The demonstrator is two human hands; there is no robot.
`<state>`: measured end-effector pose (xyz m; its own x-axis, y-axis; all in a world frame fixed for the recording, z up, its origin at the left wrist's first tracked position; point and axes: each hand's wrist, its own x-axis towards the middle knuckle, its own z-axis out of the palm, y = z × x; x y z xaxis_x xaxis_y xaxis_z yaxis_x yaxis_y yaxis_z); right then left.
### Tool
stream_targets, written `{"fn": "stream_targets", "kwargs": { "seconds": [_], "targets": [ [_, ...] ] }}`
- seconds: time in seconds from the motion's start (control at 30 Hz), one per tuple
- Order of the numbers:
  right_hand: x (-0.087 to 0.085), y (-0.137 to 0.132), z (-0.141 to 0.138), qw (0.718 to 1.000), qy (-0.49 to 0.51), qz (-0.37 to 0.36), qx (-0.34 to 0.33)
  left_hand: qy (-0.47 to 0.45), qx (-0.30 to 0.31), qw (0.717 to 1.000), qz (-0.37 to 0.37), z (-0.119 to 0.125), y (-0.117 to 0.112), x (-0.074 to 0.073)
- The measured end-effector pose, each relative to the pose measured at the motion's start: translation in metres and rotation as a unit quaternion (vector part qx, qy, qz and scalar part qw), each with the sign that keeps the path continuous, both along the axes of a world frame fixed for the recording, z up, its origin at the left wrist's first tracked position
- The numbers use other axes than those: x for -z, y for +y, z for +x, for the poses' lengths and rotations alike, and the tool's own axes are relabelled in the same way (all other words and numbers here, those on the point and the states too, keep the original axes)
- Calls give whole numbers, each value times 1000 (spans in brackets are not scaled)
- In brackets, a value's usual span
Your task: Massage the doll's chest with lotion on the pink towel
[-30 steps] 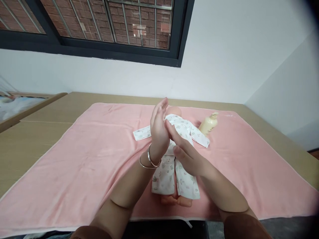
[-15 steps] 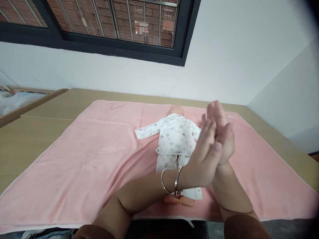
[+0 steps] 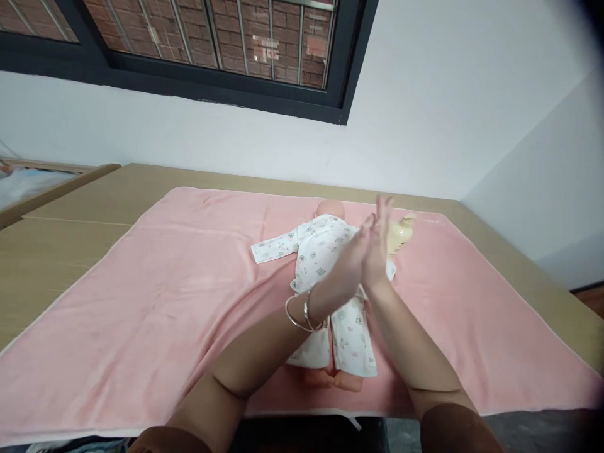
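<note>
From here the left hand (image 3: pixel 343 272) and right hand (image 3: pixel 376 253) meet palm to palm, seemingly empty, though blurred; that doll (image 3: pixel 317 253) looks light, best held around its trunk.

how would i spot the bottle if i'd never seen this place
Find the pink blanket on the wooden table, then the doll lying on it in white printed clothes. Look just right of the doll, toward the blanket's far edge, partly hidden behind the right hand. The bottle is pale yellow, unlike the white clothes and pink cloth nearby.
</note>
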<state>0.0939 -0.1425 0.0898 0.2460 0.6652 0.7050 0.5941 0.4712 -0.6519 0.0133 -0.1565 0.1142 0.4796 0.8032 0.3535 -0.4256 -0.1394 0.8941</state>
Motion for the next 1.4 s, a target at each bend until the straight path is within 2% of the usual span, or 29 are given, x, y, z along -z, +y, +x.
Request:
{"fn": "stream_targets", "kwargs": {
  "seconds": [0.07,0.17,0.27,0.33,0.4,0.47,0.5,0.57,0.63,0.73,0.87,0.97,1.07,1.2,1.3,1.4],
  "targets": [
    [9,3,-14,996,-79,-11,-40,-33,-14,996,-81,-6,23,0],
    [24,7,-30,971,-182,-23,-152,-44,-38,991,-122,-24,59,-1],
    [38,18,-34,943,-248,-71,-210,-62,-102,972,-204,-43,92,4],
    [47,31,-26,934,-284,-120,-181,-66,-156,961,-216,-48,110,16],
    [56,46,-11,937,-296,-163,-85,-44,-212,958,-191,-45,124,33],
    [64,61,9,942,-262,-208,26,7,-282,953,-111,-37,133,56],
    [68,67,19,938,-249,-233,57,41,-314,947,-59,-32,136,68],
    [74,76,35,926,-245,-277,72,110,-328,938,33,-23,137,91],
    [77,79,42,917,-264,-291,65,162,-321,930,81,-15,137,109],
    [75,75,35,912,-311,-264,36,198,-338,915,100,-11,136,123],
    [71,68,19,920,-331,-200,-59,198,-357,909,80,-14,140,127],
    [73,72,23,929,-310,-176,-105,207,-361,905,88,-15,140,128],
    [79,81,39,942,-258,-212,-38,205,-366,902,101,-13,139,129],
    [79,84,43,926,-279,-251,39,199,-372,901,104,-11,136,131],
    [74,74,27,909,-337,-242,40,187,-375,902,98,-12,136,131],
    [70,64,11,900,-384,-207,-16,176,-369,908,87,-12,135,130]
  ]
}}
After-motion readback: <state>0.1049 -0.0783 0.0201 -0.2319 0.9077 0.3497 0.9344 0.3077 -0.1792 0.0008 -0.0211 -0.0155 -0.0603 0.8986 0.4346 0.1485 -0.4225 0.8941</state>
